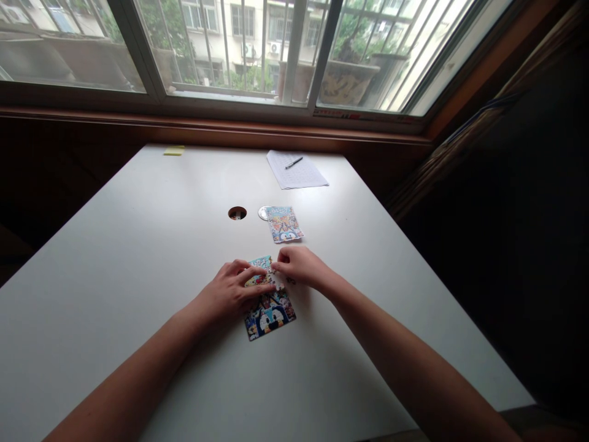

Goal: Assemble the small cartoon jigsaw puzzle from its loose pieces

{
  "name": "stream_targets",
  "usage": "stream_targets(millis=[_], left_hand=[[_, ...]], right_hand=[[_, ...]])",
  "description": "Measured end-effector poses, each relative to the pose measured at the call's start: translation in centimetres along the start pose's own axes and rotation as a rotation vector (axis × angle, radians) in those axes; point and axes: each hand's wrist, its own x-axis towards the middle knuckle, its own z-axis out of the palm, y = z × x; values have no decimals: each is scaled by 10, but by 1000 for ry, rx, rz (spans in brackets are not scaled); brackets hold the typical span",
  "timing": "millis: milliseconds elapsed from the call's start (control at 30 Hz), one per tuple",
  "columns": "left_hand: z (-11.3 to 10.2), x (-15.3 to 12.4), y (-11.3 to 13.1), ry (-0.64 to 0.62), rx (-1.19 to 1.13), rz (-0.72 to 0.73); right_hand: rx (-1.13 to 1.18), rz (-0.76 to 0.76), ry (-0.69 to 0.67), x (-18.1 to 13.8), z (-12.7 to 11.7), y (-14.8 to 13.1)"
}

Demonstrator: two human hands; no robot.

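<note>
A small colourful jigsaw puzzle (271, 313) with a blue cartoon figure lies on the white table (138, 258) in front of me. My left hand (232, 288) rests flat on its left part, fingers spread over the pieces. At the puzzle's upper right corner my right hand (299, 265) has its fingertips pinched together; a puzzle piece may be in them, but I cannot tell. Further back lies a printed picture card (284, 223) showing the same cartoon.
A round cable hole (237, 213) sits in the table's middle, with a silvery disc (262, 212) beside the card. A paper sheet (297, 170) with a pen (293, 162) lies at the back. A yellow sticky pad (173, 150) is at the far edge under the window.
</note>
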Motion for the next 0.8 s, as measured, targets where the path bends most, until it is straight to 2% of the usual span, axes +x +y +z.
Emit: stream_targets(millis=[300, 533, 800], left_hand=[[2, -1, -2, 8, -21, -6], [2, -1, -2, -5, -28, -8], [0, -1, -1, -1, -27, -9]], right_hand=[[177, -129, -66, -45, -4, 15], [188, -170, -18, -46, 4, 18], [77, -277, 46, -50, 8, 21]])
